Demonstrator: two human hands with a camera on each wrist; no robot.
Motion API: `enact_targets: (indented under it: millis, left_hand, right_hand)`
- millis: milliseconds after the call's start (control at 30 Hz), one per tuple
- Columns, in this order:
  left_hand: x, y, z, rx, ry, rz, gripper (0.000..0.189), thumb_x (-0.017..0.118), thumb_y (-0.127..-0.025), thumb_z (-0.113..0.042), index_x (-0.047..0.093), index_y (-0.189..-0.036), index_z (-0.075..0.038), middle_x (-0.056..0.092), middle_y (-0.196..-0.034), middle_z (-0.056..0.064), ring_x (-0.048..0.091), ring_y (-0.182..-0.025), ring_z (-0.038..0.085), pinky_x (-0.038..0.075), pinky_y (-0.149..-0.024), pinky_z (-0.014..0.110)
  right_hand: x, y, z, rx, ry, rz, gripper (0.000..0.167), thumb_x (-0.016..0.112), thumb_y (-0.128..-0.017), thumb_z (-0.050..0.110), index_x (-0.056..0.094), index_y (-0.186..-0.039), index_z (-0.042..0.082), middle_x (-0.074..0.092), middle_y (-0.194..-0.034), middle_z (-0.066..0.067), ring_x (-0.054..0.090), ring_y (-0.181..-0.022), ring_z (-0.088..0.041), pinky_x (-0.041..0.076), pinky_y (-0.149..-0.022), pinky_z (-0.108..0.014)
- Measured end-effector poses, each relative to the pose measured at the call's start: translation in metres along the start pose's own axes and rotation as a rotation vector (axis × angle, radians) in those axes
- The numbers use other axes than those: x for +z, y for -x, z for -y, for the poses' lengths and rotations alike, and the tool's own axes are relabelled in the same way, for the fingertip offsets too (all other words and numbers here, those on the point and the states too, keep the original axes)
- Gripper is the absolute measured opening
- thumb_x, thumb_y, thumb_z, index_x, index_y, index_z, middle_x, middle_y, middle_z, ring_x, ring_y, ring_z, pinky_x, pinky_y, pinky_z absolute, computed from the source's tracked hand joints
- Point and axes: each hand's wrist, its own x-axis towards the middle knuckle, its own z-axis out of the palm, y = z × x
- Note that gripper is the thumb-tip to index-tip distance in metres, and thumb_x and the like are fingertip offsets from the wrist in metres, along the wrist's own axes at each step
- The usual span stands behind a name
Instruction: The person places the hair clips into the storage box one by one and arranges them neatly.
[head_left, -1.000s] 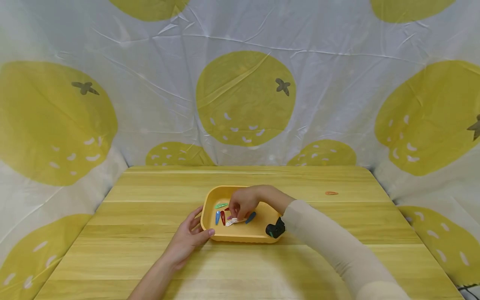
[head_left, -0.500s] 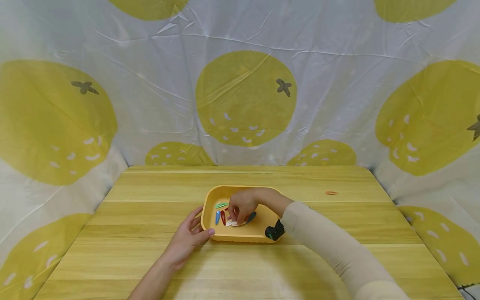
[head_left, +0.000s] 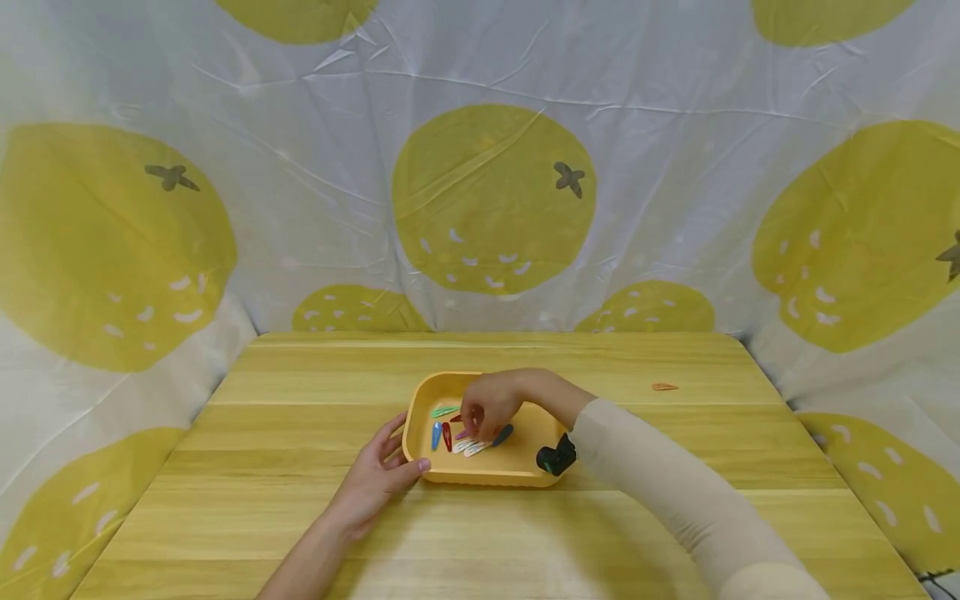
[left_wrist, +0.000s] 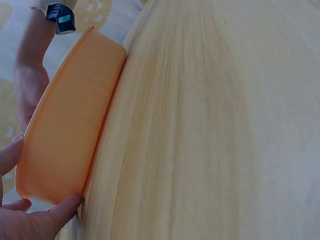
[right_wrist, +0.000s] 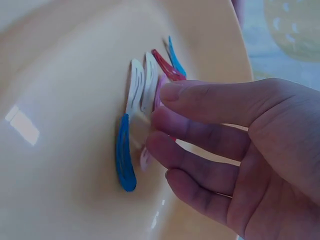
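My left hand (head_left: 382, 471) grips the left end of a yellow plastic tray (head_left: 487, 478), its thumb over the near rim. In the left wrist view, the fingers of the left hand (left_wrist: 37, 220) touch the tray's outer wall (left_wrist: 75, 115). Inside the tray, my right hand (head_left: 491, 404) has its thumb and forefinger tips at a purple hair clip (right_wrist: 158, 94), seemingly pinching it. Two white hair clips (right_wrist: 135, 85) lie side by side next to it, with a dark blue hair clip (right_wrist: 125, 155) beyond. The fingers partly hide the purple clip.
Toward the tray's left end lie a light blue clip (head_left: 437, 436), a red clip (head_left: 447, 437) and a green clip (head_left: 445, 412). An orange clip (head_left: 664, 387) lies on the wooden table (head_left: 600, 533), right of the tray. A patterned curtain (head_left: 487, 75) surrounds the table.
My right hand has let go of a white hair clip, now lying beside the other white one, and its fingertips have shifted to the purple clip. The left hand has stayed on the tray.
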Motion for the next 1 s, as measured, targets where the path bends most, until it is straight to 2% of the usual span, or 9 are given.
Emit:
enact_targets:
  millis: [200,433,600,1000]
  left_hand:
    - [0.0,0.001,0.0,0.007,-0.009,0.009,0.084,0.075,-0.093,0.002,0.028,-0.162,-0.008,0.036,-0.156,0.032,0.045,-0.138,0.047,0.054,-0.094,0.036]
    - [-0.001,0.001,0.0,0.012,-0.015,0.011,0.084,0.075,-0.093,0.002,0.027,-0.162,-0.008,0.034,-0.156,0.032,0.042,-0.139,0.049,0.054,-0.097,0.039]
    - [-0.001,0.002,0.001,0.012,-0.028,0.004,0.084,0.075,-0.093,0.002,0.028,-0.162,-0.007,0.035,-0.156,0.033,0.042,-0.139,0.05,0.054,-0.097,0.04]
    - [-0.001,0.002,0.001,0.013,-0.032,-0.002,0.082,0.073,-0.093,0.005,0.028,-0.161,-0.007,0.034,-0.157,0.032,0.041,-0.14,0.049,0.054,-0.096,0.038]
  right_hand:
    - [-0.006,0.017,-0.005,0.028,-0.027,-0.067,0.01,0.075,-0.091,0.004,0.076,-0.101,0.007,0.072,-0.08,0.002,0.059,-0.07,-0.006,0.048,-0.065,-0.022]
    - [-0.015,0.041,-0.011,0.056,-0.022,-0.137,0.019,0.074,-0.092,0.006,0.074,-0.111,0.005,0.071,-0.086,0.007,0.064,-0.079,-0.008,0.052,-0.075,-0.025]
    - [-0.019,0.055,-0.018,0.069,-0.024,-0.179,0.021,0.074,-0.094,0.009,0.073,-0.114,0.005,0.071,-0.093,0.007,0.065,-0.082,-0.009,0.053,-0.077,-0.028]
    - [-0.024,0.086,-0.033,0.066,-0.044,-0.246,0.021,0.074,-0.095,0.009,0.072,-0.115,0.003,0.072,-0.094,0.005,0.068,-0.078,-0.009,0.055,-0.076,-0.029]
